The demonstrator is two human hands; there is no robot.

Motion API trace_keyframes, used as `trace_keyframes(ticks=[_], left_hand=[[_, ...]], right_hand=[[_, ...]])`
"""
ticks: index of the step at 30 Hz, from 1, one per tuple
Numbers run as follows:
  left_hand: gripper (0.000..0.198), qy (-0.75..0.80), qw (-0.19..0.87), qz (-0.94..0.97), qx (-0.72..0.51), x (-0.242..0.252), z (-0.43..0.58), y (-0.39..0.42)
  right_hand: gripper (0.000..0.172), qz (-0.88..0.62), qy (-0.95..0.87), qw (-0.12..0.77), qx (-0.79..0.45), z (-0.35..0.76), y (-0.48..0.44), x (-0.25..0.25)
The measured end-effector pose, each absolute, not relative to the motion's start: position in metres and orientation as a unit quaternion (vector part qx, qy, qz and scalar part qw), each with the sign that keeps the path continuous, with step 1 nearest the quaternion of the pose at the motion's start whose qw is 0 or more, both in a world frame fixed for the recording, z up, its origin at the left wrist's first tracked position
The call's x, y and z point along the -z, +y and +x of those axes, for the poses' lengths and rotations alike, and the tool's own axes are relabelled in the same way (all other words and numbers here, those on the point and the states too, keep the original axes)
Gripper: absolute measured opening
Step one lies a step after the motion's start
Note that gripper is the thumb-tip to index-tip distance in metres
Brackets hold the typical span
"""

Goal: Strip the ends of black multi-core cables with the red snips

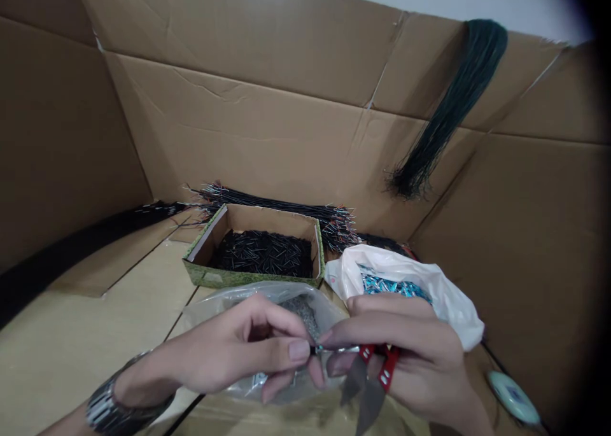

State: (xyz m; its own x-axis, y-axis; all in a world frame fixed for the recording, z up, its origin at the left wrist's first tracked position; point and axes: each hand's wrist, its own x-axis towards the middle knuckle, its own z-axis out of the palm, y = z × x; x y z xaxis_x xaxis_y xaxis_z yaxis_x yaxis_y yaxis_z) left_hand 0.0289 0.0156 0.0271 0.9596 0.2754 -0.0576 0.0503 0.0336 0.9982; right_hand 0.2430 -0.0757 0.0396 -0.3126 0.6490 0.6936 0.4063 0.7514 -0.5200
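My left hand pinches a thin black cable between thumb and fingertips, its tip poking out to the right. Facing it, my right hand is closed, with thumb and forefinger at the cable's tip on a small shiny piece too tiny to name. Tucked in the same right hand is a pair of red-handled scissors, blades pointing down. Below both hands lies a clear plastic bag holding small grey pieces. Just behind the right hand, a white bag contains blue metallic bits.
A green-edged cardboard box holds many short black tubes. Black cable bundles lie behind it. Dark green wires hang over the cardboard wall. A pale green oval object sits at the right.
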Motion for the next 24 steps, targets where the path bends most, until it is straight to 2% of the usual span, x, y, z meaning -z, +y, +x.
trace_keyframes(ticks=[5, 9, 16, 19, 24], left_hand=[[0.04, 0.128, 0.687, 0.707, -0.109, -0.028, 0.026, 0.012], [0.036, 0.164, 0.648, 0.719, -0.192, -0.027, 0.029, 0.009], [0.02, 0.255, 0.422, 0.792, -0.361, -0.027, 0.036, 0.002], [0.014, 0.262, 0.373, 0.798, -0.395, -0.024, 0.036, 0.001], [0.014, 0.27, 0.287, 0.809, -0.436, -0.019, 0.037, 0.005]], right_hand=[[0.018, -0.355, -0.771, 0.518, -0.1, 0.24, -0.076, -0.034], [0.019, -0.409, -0.7, 0.581, -0.068, 0.233, -0.07, -0.028], [0.021, -0.476, -0.643, 0.6, -0.009, 0.22, -0.056, -0.012], [0.022, -0.491, -0.622, 0.61, -0.001, 0.217, -0.055, -0.012], [0.025, -0.527, -0.594, 0.605, -0.057, 0.21, -0.055, -0.013]])
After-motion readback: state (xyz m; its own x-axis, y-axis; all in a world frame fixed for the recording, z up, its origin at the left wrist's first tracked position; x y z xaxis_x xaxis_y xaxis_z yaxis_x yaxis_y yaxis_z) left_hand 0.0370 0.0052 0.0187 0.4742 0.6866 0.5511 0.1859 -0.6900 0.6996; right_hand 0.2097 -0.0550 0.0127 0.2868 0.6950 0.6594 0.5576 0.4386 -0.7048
